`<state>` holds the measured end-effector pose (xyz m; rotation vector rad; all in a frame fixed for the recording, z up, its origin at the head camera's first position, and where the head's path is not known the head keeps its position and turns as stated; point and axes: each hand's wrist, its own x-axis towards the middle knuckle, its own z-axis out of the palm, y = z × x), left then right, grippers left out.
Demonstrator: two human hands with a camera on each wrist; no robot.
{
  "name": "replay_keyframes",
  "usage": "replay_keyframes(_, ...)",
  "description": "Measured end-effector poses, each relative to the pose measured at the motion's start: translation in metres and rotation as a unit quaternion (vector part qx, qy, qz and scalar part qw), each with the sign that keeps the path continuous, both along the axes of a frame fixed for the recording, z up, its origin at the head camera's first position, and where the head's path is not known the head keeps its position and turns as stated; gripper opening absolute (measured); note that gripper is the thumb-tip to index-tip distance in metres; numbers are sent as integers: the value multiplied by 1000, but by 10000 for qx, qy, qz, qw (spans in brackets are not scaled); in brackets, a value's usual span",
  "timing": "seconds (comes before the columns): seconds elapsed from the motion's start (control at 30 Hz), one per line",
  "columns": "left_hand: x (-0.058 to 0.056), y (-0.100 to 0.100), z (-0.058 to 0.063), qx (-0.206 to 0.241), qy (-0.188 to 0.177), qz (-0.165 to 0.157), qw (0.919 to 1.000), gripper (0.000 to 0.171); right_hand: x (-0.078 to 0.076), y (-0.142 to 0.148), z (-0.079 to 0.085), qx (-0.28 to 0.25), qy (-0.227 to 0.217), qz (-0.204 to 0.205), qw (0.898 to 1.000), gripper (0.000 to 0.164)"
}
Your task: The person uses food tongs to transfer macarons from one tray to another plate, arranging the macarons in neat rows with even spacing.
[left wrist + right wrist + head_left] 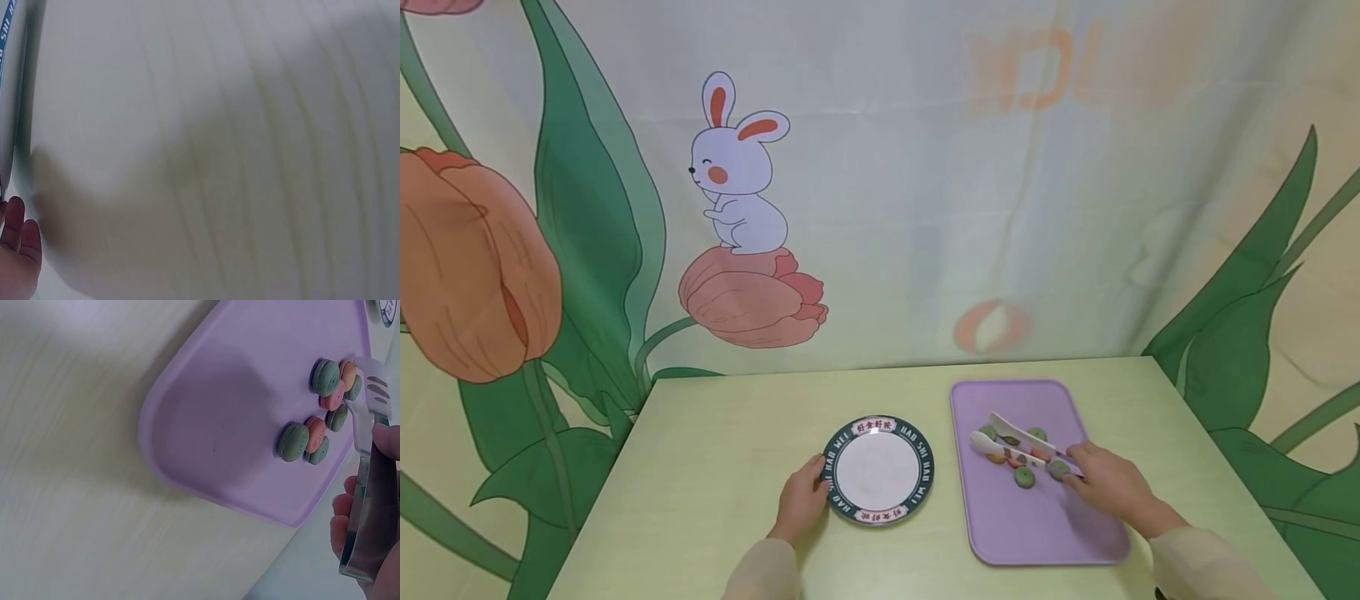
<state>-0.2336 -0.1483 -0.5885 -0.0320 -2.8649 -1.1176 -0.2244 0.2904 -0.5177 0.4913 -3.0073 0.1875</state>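
Observation:
My right hand [1108,479] grips a pair of tongs [375,512] with steel arms and white slotted heads. The tong heads spread apart over several green, pink and orange macarons [292,442] on a purple tray [1030,529]. At the left rim of a round plate [877,471] with a dark green lettered border and white middle, my left hand [801,500] holds the edge, thumb at the rim. In the left wrist view only the fingers and a sliver of the plate's side show. The plate's white middle carries nothing.
Both the plate and the tray rest on a pale wood-grain table [700,467], the tray to the right of the plate. Behind the table hangs a cloth [887,208] printed with tulips, leaves and a rabbit.

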Motion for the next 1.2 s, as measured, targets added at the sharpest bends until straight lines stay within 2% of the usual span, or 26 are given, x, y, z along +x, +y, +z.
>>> replay_keyframes(0.13,1,0,0,-141,73,-28,9999,42,0,-4,3,40,25,44,10000,26)
replay_keyframes(0.43,1,0,1,-417,-20,-20,9991,41,1,-11,8,185,-22,44,9998,18)
replay_keyframes(0.8,1,-1,1,-456,-102,2,9989,42,3,-14,10,187,312,254,9990,15)
replay_keyframes(1.2,2,-1,1,-534,-15,-81,9985,41,3,-15,7,238,401,317,9984,16)
